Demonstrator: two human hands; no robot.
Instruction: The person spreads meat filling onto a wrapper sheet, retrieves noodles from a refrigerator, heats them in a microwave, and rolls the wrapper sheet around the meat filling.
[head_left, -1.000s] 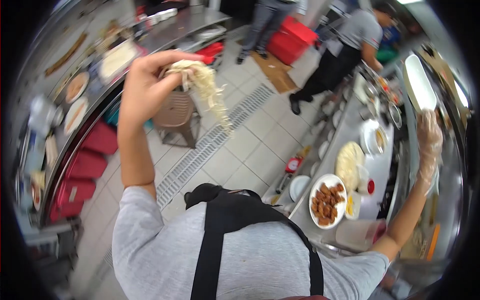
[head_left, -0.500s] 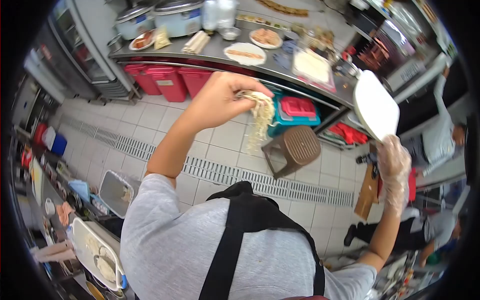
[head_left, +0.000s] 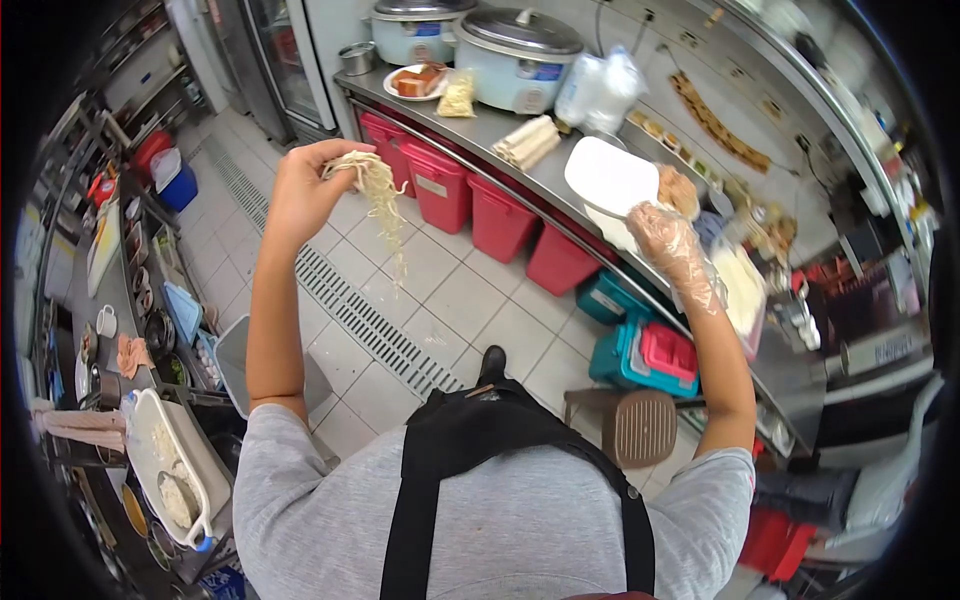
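Observation:
Pinched in the bare fingers of my left hand [head_left: 308, 190] is a clump of pale noodles [head_left: 375, 195], with strands dangling over the tiled floor. My right hand [head_left: 670, 245], in a clear plastic glove, is closed on the near edge of a white dish [head_left: 610, 176]. The dish is held up in front of the steel counter [head_left: 560, 186]. It overlaps the view of a plate of light brown food [head_left: 678, 192] and partly hides a flat white sheet or plate beneath it.
Rice cookers [head_left: 515, 60] stand on the counter, with red bins [head_left: 437, 187] below. A brown stool [head_left: 640, 428] is at the right, near a teal box [head_left: 625, 360]. At the left are a grey bin [head_left: 238, 360] and a white tub [head_left: 160, 465]. A person [head_left: 890, 470] is at the right edge.
The view has turned from the aisle with co-workers towards the rice cooker counter. Both hands keep hold of the noodles and the dish, which now appears over the counter.

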